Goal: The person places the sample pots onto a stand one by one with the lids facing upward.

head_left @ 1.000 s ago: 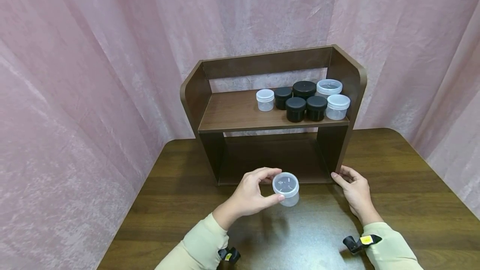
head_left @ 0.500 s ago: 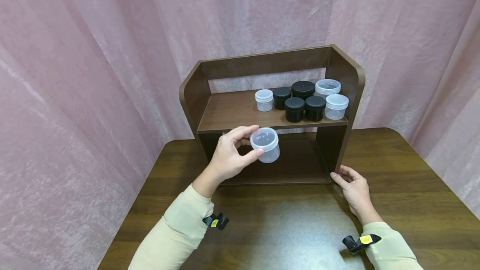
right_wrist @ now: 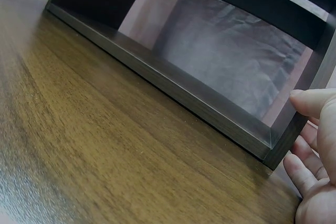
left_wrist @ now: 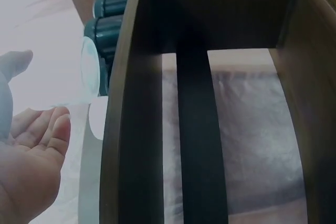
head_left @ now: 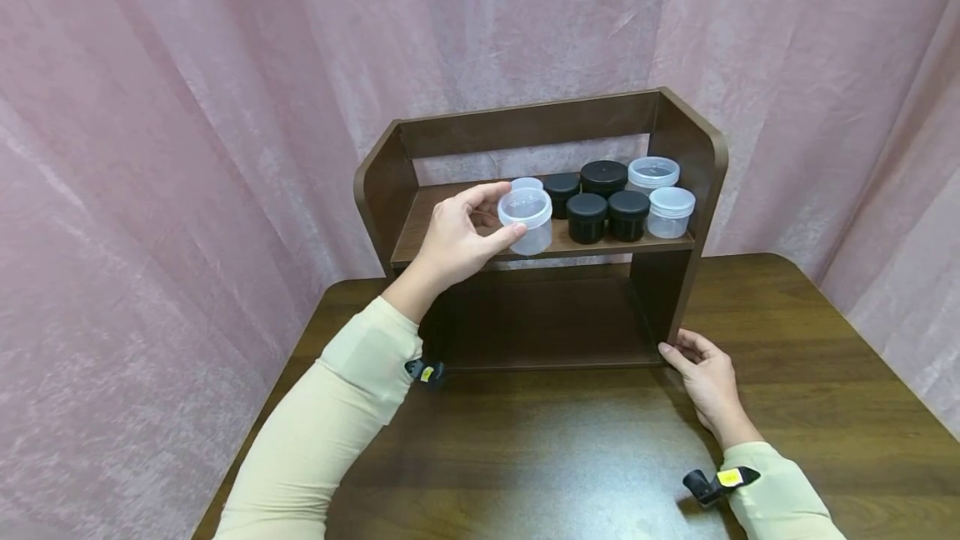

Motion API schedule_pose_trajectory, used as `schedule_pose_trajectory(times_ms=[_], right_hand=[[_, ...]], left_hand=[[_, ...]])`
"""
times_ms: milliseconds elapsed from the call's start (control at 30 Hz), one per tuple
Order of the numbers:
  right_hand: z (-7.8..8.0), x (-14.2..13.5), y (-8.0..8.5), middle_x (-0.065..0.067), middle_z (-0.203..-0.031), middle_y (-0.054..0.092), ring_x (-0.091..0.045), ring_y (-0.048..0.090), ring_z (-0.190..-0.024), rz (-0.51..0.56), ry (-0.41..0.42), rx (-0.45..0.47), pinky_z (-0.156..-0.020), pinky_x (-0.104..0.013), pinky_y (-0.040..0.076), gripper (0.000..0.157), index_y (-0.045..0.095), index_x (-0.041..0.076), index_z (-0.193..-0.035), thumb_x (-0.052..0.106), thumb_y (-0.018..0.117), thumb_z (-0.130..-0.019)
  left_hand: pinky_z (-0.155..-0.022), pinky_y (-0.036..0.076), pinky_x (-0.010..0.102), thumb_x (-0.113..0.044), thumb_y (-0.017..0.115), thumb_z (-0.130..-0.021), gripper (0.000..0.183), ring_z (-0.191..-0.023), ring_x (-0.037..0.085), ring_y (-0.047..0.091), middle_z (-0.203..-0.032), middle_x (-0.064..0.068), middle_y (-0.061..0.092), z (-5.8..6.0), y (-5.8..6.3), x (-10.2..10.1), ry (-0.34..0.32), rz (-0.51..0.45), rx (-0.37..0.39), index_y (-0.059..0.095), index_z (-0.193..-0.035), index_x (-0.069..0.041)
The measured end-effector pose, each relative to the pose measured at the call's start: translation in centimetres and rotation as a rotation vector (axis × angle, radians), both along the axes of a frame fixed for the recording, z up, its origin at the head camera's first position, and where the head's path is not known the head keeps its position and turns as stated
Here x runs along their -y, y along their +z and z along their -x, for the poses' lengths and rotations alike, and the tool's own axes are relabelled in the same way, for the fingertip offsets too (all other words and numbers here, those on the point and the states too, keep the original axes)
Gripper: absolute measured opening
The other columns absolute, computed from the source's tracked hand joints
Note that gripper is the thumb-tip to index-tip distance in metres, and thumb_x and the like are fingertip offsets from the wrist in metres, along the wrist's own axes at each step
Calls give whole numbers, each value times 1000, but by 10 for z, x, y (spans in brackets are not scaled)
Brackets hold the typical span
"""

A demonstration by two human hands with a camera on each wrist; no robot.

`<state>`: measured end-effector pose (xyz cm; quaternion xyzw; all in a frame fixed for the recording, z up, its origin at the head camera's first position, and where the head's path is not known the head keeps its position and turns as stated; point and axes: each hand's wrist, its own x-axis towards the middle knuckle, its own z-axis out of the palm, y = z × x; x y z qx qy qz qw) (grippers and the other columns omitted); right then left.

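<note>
— Left hand (head_left: 459, 233)?
— Clamped, thumb and fingers pinched round a small clear plastic jar with a translucent lid (head_left: 527, 222). Held up at the front edge of the upper board of the dark brown wooden two-tier shelf (head_left: 390, 182); whether resting on that board or just above it, cannot tell.
— Right hand (head_left: 705, 377)?
— Fingers loosely spread, holding nothing, resting against the shelf's lower right front corner, on the brown wooden table (head_left: 810, 407). Same contact seen from the right wrist, fingertips (right_wrist: 310, 100) on the shelf's side panel.
— Already on the shelf?
— Seven lidded jars, grouped toward the shelf's right end: four black round jars (head_left: 587, 217) and three clear ones (head_left: 670, 212), one small clear jar (head_left: 527, 185) just behind the held one.
— How far along, then?
— Judged far along: most jars stowed, none left on the table in front of the shelf. Remaining, apparently: setting down and letting go of the held jar beside the row.
</note>
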<state>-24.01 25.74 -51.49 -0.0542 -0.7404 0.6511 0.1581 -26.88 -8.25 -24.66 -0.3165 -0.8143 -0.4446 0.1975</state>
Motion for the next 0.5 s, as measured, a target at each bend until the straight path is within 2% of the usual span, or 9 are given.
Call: schedule_pose_trajectory(times_ms=[233, 500], right_hand=[[-1, 1, 2, 17, -98, 58, 1, 54, -93, 4, 5, 3, -75, -9, 46, 48, 55, -6, -124, 20, 72, -88], [-2, 1, 3, 16, -99, 57, 1, 53, -93, 2, -9, 21, -75, -9, 45, 50, 54, -6, -127, 19, 72, -88]], left_hand=[[-74, 53, 25, -25, 78, -80, 55, -82, 14, 62, -98, 6, 67, 15, 3, -10, 45, 16, 61, 60, -127, -3], [-73, 53, 26, -25, 80, -79, 54, -83, 15, 61, -99, 7, 65, 27, -7, -19, 51, 12, 62, 62, -126, -3]])
